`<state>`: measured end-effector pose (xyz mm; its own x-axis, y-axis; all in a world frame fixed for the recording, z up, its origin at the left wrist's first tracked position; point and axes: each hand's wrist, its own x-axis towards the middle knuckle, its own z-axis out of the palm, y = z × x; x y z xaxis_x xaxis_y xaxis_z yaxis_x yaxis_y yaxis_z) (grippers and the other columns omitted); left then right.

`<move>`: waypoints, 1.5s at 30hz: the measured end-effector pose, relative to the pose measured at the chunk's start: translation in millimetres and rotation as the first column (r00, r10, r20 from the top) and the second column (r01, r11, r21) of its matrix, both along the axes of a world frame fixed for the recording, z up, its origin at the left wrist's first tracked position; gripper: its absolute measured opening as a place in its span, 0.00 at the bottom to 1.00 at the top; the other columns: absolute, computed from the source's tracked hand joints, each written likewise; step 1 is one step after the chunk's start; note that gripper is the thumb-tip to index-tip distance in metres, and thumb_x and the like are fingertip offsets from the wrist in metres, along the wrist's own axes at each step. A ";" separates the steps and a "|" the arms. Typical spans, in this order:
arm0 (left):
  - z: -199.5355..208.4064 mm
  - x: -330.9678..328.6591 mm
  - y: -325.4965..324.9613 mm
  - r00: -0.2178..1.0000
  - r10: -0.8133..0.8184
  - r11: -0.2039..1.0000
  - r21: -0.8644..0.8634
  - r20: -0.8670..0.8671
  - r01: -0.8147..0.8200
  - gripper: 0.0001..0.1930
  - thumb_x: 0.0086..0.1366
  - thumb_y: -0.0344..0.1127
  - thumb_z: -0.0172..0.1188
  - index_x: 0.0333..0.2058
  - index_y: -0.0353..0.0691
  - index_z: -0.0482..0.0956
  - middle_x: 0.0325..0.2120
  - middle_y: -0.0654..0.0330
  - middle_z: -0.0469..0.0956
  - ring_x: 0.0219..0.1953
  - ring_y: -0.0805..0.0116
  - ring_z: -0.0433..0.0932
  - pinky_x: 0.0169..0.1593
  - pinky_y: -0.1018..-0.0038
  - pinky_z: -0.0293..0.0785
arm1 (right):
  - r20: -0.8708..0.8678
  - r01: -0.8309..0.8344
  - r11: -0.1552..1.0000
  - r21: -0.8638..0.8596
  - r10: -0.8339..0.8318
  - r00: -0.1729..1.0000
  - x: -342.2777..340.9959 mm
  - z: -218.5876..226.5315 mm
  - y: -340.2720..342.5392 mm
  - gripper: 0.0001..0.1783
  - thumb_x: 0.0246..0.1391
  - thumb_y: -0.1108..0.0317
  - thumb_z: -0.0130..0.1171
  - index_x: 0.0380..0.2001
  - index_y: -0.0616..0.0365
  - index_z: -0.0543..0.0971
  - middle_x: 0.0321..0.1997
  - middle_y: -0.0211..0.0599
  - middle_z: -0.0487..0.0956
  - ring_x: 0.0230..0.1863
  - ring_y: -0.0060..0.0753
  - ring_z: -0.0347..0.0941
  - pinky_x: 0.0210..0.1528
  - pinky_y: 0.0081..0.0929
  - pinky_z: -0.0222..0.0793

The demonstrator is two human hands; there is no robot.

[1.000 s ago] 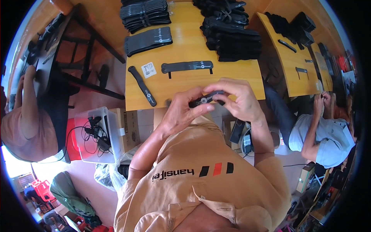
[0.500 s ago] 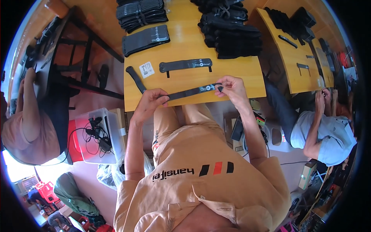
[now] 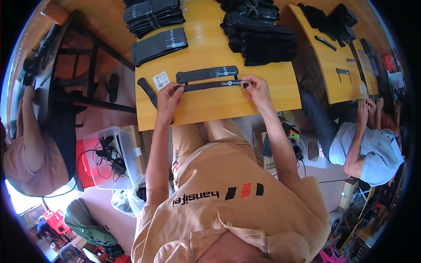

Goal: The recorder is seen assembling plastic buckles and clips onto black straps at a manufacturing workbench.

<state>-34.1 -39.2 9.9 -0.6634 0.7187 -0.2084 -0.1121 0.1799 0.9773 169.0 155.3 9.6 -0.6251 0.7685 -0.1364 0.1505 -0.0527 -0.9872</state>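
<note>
strap: matt black cloth, stretched between my hands
table: smooth varnished yellow wood, slightly glossy
label card: white paper
my shirt: soft tan cloth

The person wears a loose, light tan short-sleeved shirt with a soft fold-down collar near the lower edge of the view. Across the chest runs a line of dark lettering, and beside it sit three slanted bars: black, orange-red, black. The sleeves end above the elbows, so both forearms are bare. The trousers match the shirt in the same tan cloth. The left hand and right hand are bare, with no gloves, watch or rings to be seen.
</note>
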 end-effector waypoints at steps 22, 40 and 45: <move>-27.2 -10.9 30.3 0.872 0.125 0.948 -0.204 -0.472 -0.246 0.12 0.54 0.35 0.61 0.29 0.29 0.77 0.19 0.56 0.76 0.22 0.69 0.74 0.30 0.74 0.69 | 0.018 0.103 0.983 0.150 -0.107 0.994 -29.4 -45.4 25.9 0.04 0.44 0.79 0.59 0.27 0.63 0.79 0.18 0.24 0.74 0.20 0.12 0.65 0.24 0.13 0.63; -28.6 -10.8 32.1 0.865 0.132 0.941 -0.211 -0.485 -0.262 0.13 0.53 0.35 0.62 0.29 0.28 0.77 0.18 0.55 0.76 0.21 0.68 0.74 0.29 0.73 0.69 | 0.119 0.144 0.986 0.086 -0.154 0.981 -30.0 -30.8 17.7 0.06 0.50 0.80 0.52 0.31 0.62 0.77 0.20 0.23 0.72 0.18 0.10 0.64 0.16 0.10 0.60; -31.1 -12.7 32.6 0.864 0.129 0.942 -0.212 -0.487 -0.261 0.13 0.53 0.35 0.61 0.29 0.28 0.77 0.18 0.54 0.77 0.21 0.67 0.74 0.29 0.73 0.69 | 0.138 0.148 0.985 0.090 -0.159 0.978 -32.1 -28.5 17.3 0.06 0.50 0.79 0.52 0.30 0.62 0.77 0.20 0.23 0.72 0.18 0.11 0.64 0.16 0.10 0.61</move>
